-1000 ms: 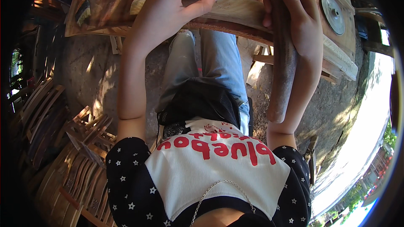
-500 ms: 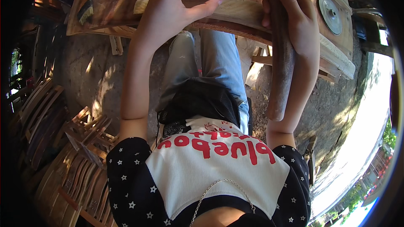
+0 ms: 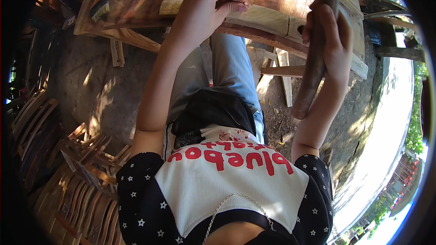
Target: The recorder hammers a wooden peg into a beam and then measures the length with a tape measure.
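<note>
My right hand point(image 3: 331, 31) is wrapped round a thick brown wooden rod point(image 3: 313, 77). The rod slants down along my forearm, and its upper end runs out of the picture. Over a pale wooden piece point(image 3: 265, 18), my left hand point(image 3: 211, 7) is closed in a pinch, thumb against fingers. A tiny light spot shows at those fingertips, too small to name. The pale piece lies along the near edge of a reddish-brown wooden worktable point(image 3: 145, 4). Toward its right end it has a dark seam and a dark hole, close to my right hand.
A brush point(image 3: 100, 8) with pale bristles lies on the table's left side. Wooden frames point(image 3: 86, 149) and stacked curved slats point(image 3: 91, 213) stand at the lower left. Wood scraps litter the ground under the table. Sunlit ground point(image 3: 390, 109) lies to the right.
My right hand and the rod have moved right and tilted more. My left hand has shifted right, still pinching. The whole view has turned slightly, and the round metal disc no longer shows.
</note>
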Tool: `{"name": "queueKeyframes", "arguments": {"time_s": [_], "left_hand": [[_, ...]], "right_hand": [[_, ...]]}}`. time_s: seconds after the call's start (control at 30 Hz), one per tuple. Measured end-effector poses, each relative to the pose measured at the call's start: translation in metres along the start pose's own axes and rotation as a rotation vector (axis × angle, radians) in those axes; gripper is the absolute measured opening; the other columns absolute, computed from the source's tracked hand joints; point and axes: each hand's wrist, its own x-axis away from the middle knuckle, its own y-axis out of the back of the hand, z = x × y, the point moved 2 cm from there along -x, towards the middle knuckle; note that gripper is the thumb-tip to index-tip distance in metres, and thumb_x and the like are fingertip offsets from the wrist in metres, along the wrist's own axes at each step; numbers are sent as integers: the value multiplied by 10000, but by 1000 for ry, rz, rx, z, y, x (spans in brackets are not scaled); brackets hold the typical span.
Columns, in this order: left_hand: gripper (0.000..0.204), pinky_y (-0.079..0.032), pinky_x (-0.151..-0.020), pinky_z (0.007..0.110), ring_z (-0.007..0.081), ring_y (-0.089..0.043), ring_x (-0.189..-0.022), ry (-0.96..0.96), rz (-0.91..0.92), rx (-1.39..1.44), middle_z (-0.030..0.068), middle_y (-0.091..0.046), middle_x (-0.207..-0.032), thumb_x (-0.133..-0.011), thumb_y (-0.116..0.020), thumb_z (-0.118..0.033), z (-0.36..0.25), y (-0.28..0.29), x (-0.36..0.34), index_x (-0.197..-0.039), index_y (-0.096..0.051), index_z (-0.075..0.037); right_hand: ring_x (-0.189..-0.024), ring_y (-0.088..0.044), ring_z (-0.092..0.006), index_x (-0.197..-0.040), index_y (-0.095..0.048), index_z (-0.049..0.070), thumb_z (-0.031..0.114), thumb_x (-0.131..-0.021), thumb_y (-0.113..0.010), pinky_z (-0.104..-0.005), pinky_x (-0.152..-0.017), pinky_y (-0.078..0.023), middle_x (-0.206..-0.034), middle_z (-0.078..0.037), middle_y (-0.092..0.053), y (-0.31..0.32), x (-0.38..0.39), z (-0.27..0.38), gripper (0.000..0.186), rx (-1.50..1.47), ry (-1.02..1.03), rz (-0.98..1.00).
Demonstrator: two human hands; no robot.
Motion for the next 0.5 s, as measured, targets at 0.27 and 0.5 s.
{"name": "queueKeyframes", "arguments": {"time_s": [0.27, 0.5], "left_hand": [[96, -516, -722, 275, 156, -662, -794, 20, -42, 37, 56, -685, -829, -792, -712, -19, 3, 3, 6, -887, -713, -2], [132, -519, -695, 300, 175, -663, -758, -42, -78, -14, 62, -691, -820, -773, -748, -102, 5, -2, 1, -872, -720, -20]], "right_hand": [[-494, -492, -99, -1091, -572, -14, 241, -981, -550, -286, -463, -374, -595, -25, -520, 5, 40, 16, 278, 386, -50, 144], [-523, -541, -179, -1075, -564, -54, 205, -959, -579, -331, -514, -412, -625, -113, -566, -3, 42, 32, 284, 477, -93, 193]]}}
